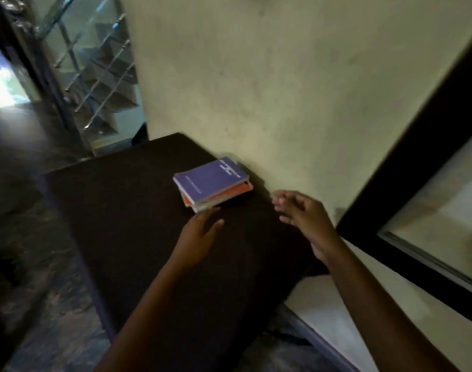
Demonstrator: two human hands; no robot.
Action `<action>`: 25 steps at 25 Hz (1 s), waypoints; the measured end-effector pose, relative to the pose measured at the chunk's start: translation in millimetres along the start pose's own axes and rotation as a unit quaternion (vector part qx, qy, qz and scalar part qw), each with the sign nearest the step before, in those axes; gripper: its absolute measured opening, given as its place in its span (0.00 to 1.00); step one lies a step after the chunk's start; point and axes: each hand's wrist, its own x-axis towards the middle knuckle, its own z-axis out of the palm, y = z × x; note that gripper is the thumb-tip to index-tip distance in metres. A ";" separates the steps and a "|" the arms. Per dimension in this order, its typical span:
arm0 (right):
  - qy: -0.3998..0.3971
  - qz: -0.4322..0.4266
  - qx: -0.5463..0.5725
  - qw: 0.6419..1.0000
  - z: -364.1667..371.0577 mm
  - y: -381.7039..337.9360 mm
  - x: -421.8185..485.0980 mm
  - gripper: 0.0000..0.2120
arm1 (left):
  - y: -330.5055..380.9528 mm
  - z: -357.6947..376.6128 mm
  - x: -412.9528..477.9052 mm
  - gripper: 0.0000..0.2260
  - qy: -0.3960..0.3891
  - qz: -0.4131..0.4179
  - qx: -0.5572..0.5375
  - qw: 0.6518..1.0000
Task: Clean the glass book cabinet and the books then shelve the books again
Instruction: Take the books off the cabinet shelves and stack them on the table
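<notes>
Left forearm (154, 296) and right forearm (369, 296), both bare, enter from the near edge, elbows cut off by the frame.

Writing: white lettering on the cover of the purple book (212, 179), one bold block near its far right corner and a thin line along the cover. Too blurred to read. No other labels legible.

Books: purple book lies flat on top of an orange book (231, 192), which shows only as a strip along the right and near left edges. Pale page edges below; cannot tell if a third book is under them. Stack sits on the far right part of the dark worktop (116, 210), just beside the pale wall (283, 89).

Hard to make out: whole view motion-blurred. Dark-framed glass panel (409, 170) at right, cut off by the frame edge; cannot tell if it is the cabinet. Staircase (106, 76) with glass and metal railing at far left, hazy. Floor (41, 277) dark and mottled.

Left hand (200, 232): palm down over the worktop, fingers (210, 214) straight and together, tips at the near corner of the stack; contact uncertain. Holds nothing.

Right hand (302, 213): right of the stack and apart from it, close to the wall, fingers (283, 196) loosely spread and slightly bent. Holds nothing.
</notes>
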 end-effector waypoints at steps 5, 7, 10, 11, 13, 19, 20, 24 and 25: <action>0.170 -0.214 -0.032 0.961 -142.4 -88.7 -88.4 0.10 | 179.3 47.4 5.4 0.22 -0.105 0.245 -0.067 0.962; 0.242 -0.276 -0.066 0.928 -194.1 -121.7 -115.6 0.10 | 241.0 68.2 5.4 0.21 -0.101 0.358 -0.047 0.927; 0.351 -0.333 -0.109 0.868 -277.7 -165.7 -149.5 0.10 | 335.0 108.5 7.9 0.22 -0.061 0.499 -0.051 0.863; 0.380 -0.349 -0.118 0.849 -303.4 -181.1 -156.2 0.11 | 365.5 120.2 11.3 0.23 -0.049 0.529 -0.059 0.845; 0.404 -0.375 -0.140 0.822 -348.5 -208.9 -165.8 0.11 | 423.3 139.0 15.4 0.24 -0.013 0.560 -0.086 0.824; 0.464 -0.444 -0.217 0.735 -448.3 -306.6 -178.2 0.05 | 581.9 163.5 20.8 0.26 0.136 0.642 -0.096 0.748; 0.481 -0.453 -0.219 0.718 -464.5 -324.1 -180.6 0.03 | 606.3 165.8 20.7 0.27 0.147 0.653 -0.070 0.739; 0.559 -0.466 -0.249 0.639 -531.6 -379.0 -170.5 0.16 | 678.5 175.7 26.3 0.28 0.200 0.662 -0.005 0.722; 0.563 -0.432 -0.257 0.656 -546.5 -388.3 -163.0 0.24 | 691.9 179.6 27.5 0.27 0.207 0.661 0.000 0.721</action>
